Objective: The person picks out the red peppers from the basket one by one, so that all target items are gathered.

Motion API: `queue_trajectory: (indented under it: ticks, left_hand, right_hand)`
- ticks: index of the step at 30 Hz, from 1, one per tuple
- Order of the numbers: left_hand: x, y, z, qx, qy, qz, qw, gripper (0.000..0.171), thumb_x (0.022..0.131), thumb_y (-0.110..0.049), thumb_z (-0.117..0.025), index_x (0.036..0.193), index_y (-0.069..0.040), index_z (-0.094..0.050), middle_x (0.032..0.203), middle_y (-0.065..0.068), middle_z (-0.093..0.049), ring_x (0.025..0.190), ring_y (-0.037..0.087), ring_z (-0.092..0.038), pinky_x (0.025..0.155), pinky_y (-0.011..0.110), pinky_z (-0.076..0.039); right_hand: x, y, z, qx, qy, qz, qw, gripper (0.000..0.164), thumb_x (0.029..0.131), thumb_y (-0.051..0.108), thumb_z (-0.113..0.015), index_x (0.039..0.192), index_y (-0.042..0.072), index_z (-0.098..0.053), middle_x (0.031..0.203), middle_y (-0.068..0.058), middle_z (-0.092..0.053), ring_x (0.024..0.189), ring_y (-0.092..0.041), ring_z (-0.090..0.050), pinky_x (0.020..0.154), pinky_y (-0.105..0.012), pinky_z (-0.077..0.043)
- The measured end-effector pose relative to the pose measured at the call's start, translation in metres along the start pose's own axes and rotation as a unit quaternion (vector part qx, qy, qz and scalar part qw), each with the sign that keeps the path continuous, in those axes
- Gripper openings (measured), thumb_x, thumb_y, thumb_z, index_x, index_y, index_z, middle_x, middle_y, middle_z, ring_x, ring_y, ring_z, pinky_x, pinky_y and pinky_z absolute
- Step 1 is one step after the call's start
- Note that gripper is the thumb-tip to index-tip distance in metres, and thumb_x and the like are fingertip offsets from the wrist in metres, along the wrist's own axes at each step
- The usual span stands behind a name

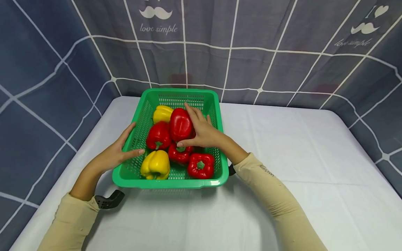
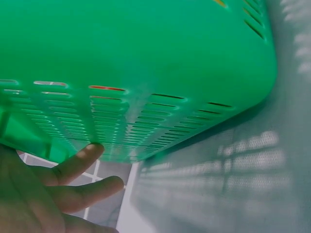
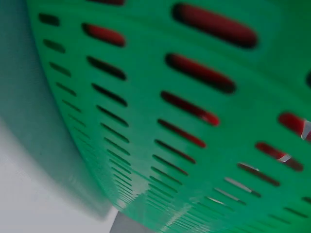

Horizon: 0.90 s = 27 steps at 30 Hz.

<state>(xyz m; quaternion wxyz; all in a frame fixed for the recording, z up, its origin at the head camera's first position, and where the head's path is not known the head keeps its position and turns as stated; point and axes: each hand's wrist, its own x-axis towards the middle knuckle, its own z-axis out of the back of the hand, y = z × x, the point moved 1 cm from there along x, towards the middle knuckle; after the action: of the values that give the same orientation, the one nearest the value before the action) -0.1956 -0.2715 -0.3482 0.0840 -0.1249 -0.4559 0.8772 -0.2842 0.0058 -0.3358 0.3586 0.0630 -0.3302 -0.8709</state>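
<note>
A green plastic basket [image 1: 171,183] with slotted walls holds several red and yellow bell peppers. My left hand [image 1: 114,153] holds its left rim, thumb over the inside, fingers along the outer wall. In the left wrist view the fingers [image 2: 85,191] lie spread and nearly straight below that wall. Inside the basket, my right hand [image 1: 204,130] is at the upper red bell pepper [image 1: 181,124], thumb by its lower end and extended index finger along its right side. The right wrist view shows the basket's outer wall [image 3: 141,141] with red behind the slots; the hand is hidden there.
Around that pepper lie another red bell pepper [image 1: 158,135], a front yellow bell pepper [image 1: 155,164] and a red one [image 1: 201,165] at the front right. A white-covered table [image 1: 301,150] carries the basket. Dark grid-patterned cloth [image 1: 245,66] hangs behind and at both sides.
</note>
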Motion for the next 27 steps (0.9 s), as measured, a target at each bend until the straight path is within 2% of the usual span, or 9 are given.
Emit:
queue_trajectory:
  ticks: [14, 27]
  left_hand:
    - [0.0025, -0.0013, -0.0035, -0.005, -0.001, -0.003, 1.0, 0.095, 0.086, -0.028, -0.061, 0.145, -0.034, 0.013, 0.153, 0.008, 0.014, 0.138, 0.041, 0.005, 0.097, 0.073, -0.008]
    - [0.0007, 0.0005, -0.001, -0.007, -0.001, -0.004, 1.0, 0.094, 0.086, -0.025, -0.061, 0.145, -0.034, 0.013, 0.153, 0.009, 0.013, 0.137, 0.043, 0.002, 0.096, 0.073, -0.01]
  right_hand:
    - [-0.0021, -0.0035, 0.0021, 0.015, 0.004, -0.005, 1.0, 0.116, 0.07, 0.044, -0.075, 0.146, 0.025, 0.011, 0.146, -0.011, -0.016, 0.134, -0.026, -0.024, 0.109, -0.06, -0.004]
    - [-0.0006, -0.0033, 0.0004, 0.021, 0.002, 0.009, 1.0, 0.111, 0.073, 0.042, -0.073, 0.146, 0.026, 0.009, 0.145, -0.01, -0.018, 0.134, -0.024, -0.023, 0.109, -0.059, 0.0]
